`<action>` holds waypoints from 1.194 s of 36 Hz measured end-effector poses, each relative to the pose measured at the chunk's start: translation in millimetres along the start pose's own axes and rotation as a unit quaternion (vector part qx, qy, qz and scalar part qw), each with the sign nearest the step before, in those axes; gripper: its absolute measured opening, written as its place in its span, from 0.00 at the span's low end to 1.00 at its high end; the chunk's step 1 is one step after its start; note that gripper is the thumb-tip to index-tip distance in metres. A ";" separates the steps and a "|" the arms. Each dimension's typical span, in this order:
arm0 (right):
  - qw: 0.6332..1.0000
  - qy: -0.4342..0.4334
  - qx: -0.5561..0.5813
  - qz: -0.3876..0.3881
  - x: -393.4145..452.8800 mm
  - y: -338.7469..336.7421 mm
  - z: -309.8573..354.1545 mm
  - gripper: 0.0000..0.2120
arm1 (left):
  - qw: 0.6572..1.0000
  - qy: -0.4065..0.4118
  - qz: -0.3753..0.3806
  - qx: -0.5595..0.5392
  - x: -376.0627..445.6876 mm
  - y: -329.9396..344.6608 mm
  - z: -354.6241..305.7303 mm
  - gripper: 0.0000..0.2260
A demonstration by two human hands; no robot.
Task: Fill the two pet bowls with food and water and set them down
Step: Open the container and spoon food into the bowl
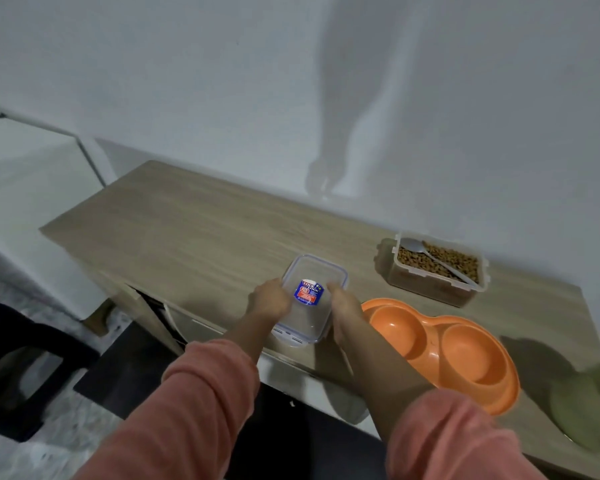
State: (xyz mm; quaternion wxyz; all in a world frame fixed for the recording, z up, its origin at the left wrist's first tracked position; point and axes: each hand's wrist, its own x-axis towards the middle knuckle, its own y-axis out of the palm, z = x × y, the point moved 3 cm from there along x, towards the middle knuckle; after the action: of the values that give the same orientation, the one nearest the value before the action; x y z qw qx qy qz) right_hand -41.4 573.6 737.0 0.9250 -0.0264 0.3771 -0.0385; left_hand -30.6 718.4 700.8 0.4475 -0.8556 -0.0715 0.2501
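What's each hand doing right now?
Left hand: closed on the clear lid, left edge.
Right hand: closed on the same lid, right edge.

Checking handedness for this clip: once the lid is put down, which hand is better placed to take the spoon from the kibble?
Right, probably. The right hand grips the clear plastic lid on the side nearer the grey spoon in the clear kibble container; the left hand would cross over.

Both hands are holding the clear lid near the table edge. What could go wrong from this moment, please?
1. The clear lid sits near the front edge of the table; if the left hand or right hand lets go carelessly, it may fall.
2. The right forearm lies close to the orange double bowl and might nudge it.
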 end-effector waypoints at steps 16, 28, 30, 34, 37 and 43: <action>0.976 -0.161 -0.087 -0.114 1.0 -54.4 57.0 0.11 | 0.996 0.076 -0.051 0.016 42.1 -9.5 -68.3 0.20; 0.927 -0.128 -0.122 -0.331 35.3 -204.1 69.1 0.21 | 0.984 0.080 0.111 -0.112 29.5 53.3 -191.3 0.33; 0.935 -0.095 -0.136 -0.314 43.0 -214.9 69.9 0.21 | 0.980 0.091 0.137 -0.113 27.2 62.6 -202.5 0.29; 0.941 -0.082 -0.194 -0.264 58.2 -225.0 67.0 0.21 | 0.976 0.090 0.152 -0.124 30.6 78.4 -210.4 0.31; 0.944 -0.091 -0.190 -0.253 65.2 -225.8 63.1 0.23 | 0.977 0.098 0.150 -0.118 38.0 86.2 -208.2 0.32; 0.936 -0.120 -0.187 -0.273 64.4 -225.5 63.5 0.23 | 0.969 0.099 0.146 -0.171 39.3 89.9 -204.6 0.29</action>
State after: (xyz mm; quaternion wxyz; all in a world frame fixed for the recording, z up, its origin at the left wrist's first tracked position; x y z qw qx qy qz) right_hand 37.3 344.5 755.2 0.8957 -0.3049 0.2420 -0.2150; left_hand 94.8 529.7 711.5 0.2577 -0.9412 0.0568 0.2108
